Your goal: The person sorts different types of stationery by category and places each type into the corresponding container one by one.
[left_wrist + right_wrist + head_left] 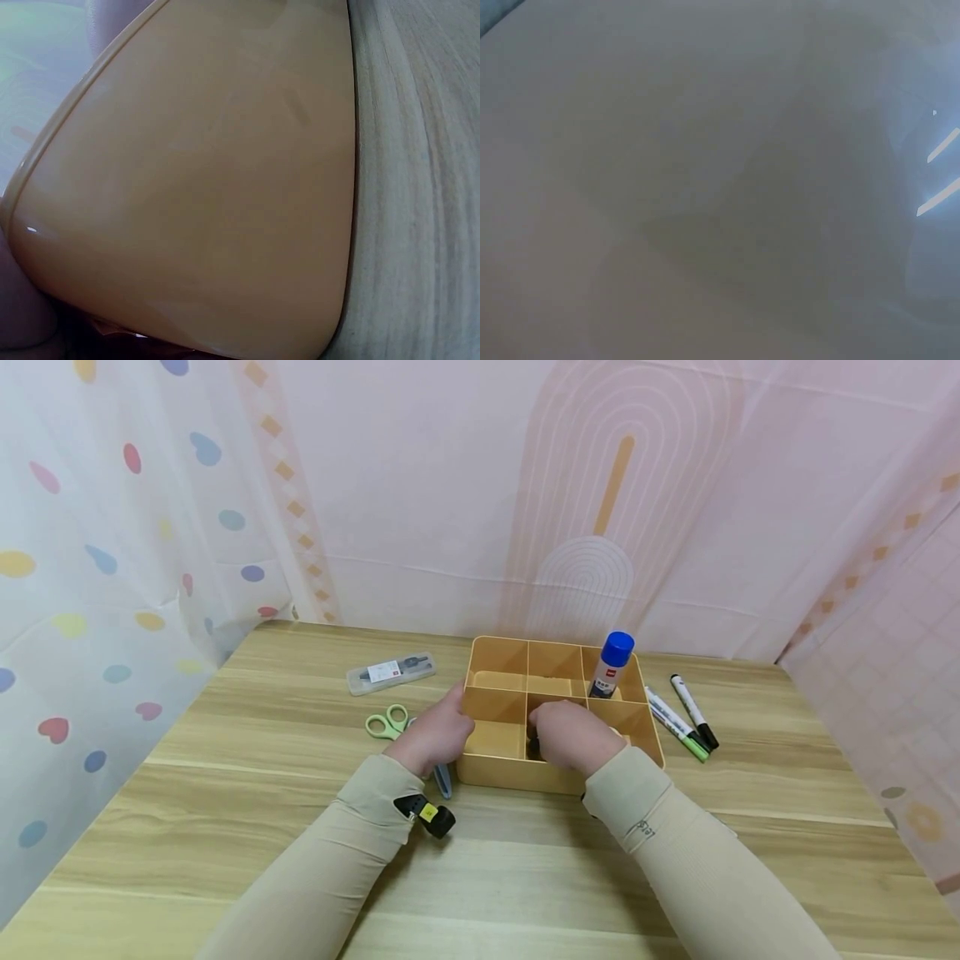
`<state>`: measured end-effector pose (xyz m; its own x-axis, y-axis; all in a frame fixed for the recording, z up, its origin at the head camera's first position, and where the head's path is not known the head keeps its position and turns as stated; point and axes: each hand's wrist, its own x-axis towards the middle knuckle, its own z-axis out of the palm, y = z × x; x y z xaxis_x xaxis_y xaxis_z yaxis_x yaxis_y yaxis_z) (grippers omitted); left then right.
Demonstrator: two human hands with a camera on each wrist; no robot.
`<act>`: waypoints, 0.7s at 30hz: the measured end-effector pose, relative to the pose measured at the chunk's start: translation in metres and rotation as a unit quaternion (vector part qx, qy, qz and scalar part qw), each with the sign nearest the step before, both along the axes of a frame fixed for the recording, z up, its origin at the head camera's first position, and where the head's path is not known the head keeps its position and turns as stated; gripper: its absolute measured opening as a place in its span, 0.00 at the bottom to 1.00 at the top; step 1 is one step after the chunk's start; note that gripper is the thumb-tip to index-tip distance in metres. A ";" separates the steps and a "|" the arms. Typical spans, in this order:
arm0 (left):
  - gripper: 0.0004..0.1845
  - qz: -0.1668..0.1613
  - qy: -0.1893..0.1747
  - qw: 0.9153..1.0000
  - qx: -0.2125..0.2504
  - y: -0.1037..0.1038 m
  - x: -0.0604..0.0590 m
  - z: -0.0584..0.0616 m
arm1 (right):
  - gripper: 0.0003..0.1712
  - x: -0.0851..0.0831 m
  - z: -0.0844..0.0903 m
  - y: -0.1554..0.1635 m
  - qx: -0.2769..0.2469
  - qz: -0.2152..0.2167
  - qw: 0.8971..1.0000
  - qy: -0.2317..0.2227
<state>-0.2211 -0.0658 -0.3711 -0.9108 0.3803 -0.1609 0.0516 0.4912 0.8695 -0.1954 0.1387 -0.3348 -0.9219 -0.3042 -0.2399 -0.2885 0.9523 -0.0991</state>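
From my remote station I read the scene from left to right. A clear case [391,672] holding a dark tool lies on the wooden table [225,827], well left of the work area. Nearer to me, green-handled scissors [387,723] lie just left of the left hand [437,732], with their blades running under the wrist.

The left hand rests against the left outer wall of the tray [491,772], with fingers curled at the rim of that wall. In the left wrist view I see the same tray wall [202,187] filling the picture, standing on the table [420,187]; the fingers themselves are barely visible there.

The tray is an orange box with six compartments, placed at the centre of the table and directly between the two hands. The right hand [576,737] reaches into the front middle compartment, fingers curled down around a small dark object [533,747]. I cannot identify this object, and I cannot tell for certain whether the fingers actually pinch it. The right wrist view is a grey blur and adds nothing.

A glue bottle [611,666] with a blue cap stands upright in the rear right compartment. Right of the tray, apart from it, two markers lie on the table: a green-tipped one [676,724] and a black-tipped one [693,711].
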 end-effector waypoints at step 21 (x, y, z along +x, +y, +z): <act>0.39 0.001 -0.002 1.000 0.002 0.000 0.002 0.002 | 0.09 0.001 0.000 0.000 -0.010 0.000 1.000 -0.001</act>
<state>-0.2192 -0.0655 -0.3687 -0.9110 0.3791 -0.1626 0.0478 0.4886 0.8712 -0.1945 0.1388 -0.3349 -0.9215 -0.3095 -0.2347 -0.2887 0.9500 -0.1189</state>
